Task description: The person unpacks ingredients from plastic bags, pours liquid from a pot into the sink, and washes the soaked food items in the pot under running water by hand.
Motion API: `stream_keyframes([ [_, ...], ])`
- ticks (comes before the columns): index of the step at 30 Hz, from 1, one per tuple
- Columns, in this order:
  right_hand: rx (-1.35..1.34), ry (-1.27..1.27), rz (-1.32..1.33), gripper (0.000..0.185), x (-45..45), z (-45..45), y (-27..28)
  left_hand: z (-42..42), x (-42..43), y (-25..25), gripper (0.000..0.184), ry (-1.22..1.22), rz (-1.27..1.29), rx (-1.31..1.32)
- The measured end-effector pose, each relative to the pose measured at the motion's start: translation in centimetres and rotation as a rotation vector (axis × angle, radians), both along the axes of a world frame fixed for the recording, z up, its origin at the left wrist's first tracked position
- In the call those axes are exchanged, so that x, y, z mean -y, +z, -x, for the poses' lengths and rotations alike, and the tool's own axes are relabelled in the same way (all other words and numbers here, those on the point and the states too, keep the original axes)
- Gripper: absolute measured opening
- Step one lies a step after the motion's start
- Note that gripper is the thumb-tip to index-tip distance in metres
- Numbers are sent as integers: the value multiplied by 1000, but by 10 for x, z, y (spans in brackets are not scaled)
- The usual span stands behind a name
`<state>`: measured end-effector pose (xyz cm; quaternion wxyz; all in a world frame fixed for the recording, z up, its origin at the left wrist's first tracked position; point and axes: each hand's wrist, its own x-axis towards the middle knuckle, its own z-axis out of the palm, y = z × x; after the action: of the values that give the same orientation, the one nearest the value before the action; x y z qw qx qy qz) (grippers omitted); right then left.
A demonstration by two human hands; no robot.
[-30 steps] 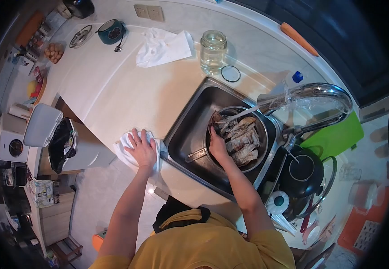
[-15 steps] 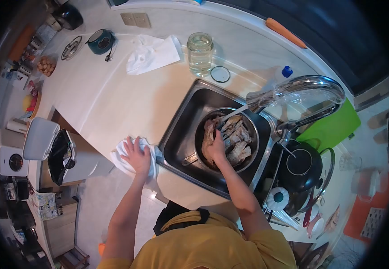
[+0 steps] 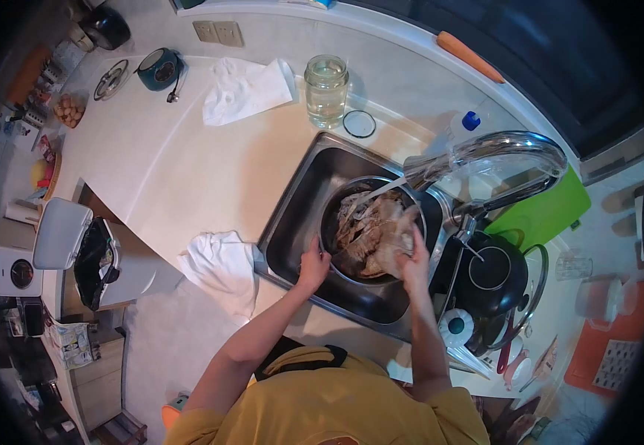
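Observation:
A round metal bowl sits in the steel sink, filled with brownish pieces of meat. Water runs into it from the chrome faucet. My left hand grips the bowl's left rim, thumb up along the edge. At the right side of the bowl, my right hand has its fingers closed on a pale piece of meat, which is smeared by motion. Left of the sink lies a crumpled white cloth, untouched, at the counter's front edge.
Behind the sink stand a glass jar of clear liquid and its lid. A black pan and a green cutting board are to the right. An open trash bin stands at left; another white cloth lies behind.
My left hand has left the white cloth and taken hold of the bowl's rim. My right hand has shifted from the bowl's middle to its right side, and the meat has been moved around.

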<state>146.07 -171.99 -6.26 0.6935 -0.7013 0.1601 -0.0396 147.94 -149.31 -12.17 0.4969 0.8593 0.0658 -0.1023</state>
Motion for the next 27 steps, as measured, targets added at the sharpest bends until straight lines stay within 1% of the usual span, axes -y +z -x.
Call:
stream_keyframes([
  [2, 65, -81, -248, 74, 14, 3, 16, -7, 2, 5, 51, -15, 24, 4],
  [3, 76, -144, -302, 74, 23, 3, 14, -9, 3, 8, 51, -27, 16, 80],
  [4, 39, -163, -296, 75, 35, 4, 11, -12, 4, 10, 51, -30, 19, 75],
  [6, 61, -235, -339, 75, 44, 3, 10, -14, 6, 19, 51, -2, 15, -86],
  [7, 53, -238, -338, 75, 48, 4, 11, -11, 7, 22, 51, -4, 15, -94],
  [9, 21, -248, -279, 73, 54, 3, 15, -7, 11, 32, 51, 12, -325, 681],
  [10, 17, -251, -279, 73, 54, 0, 19, -4, 14, 37, 51, 9, -325, 678],
  [12, 78, -207, -201, 72, 53, -7, 25, 4, 26, 46, 48, -356, -161, 666],
  [13, 75, -206, -201, 72, 55, -12, 23, 5, 37, 41, 48, -355, -161, 663],
  [15, 89, -176, -217, 70, 60, -21, 19, 5, 65, 24, 50, -530, -246, 439],
  [16, 90, -173, -210, 70, 61, -24, 21, 2, 77, 17, 50, -526, -241, 442],
  [18, 80, -159, -196, 70, 62, -30, 24, -10, 96, 5, 56, -556, -234, 76],
  [19, 82, -157, -194, 70, 63, -32, 24, -11, 102, 0, 54, -516, -312, 134],
  [20, 99, -144, -194, 70, 65, -34, 23, -13, 103, -5, 54, -515, -310, 137],
  [22, 111, -132, -190, 70, 71, -33, 25, -17, 101, -6, 42, -504, -258, 178],
  [23, 106, -147, -201, 70, 74, -32, 25, -19, 97, -7, 36, -436, -109, 130],
  [24, 102, -163, -214, 71, 76, -32, 26, -24, 89, 3, 30, -369, 37, 82],
  [25, 98, -171, -218, 71, 75, -30, 29, -31, 81, 2, 29, -266, 29, 86],
  [26, 91, -212, -244, 71, 75, -27, 33, -41, 71, 0, 28, -244, 9, 117],
  [27, 87, -251, -269, 71, 75, -26, 34, -53, 61, 5, 27, -190, 10, 2],
])
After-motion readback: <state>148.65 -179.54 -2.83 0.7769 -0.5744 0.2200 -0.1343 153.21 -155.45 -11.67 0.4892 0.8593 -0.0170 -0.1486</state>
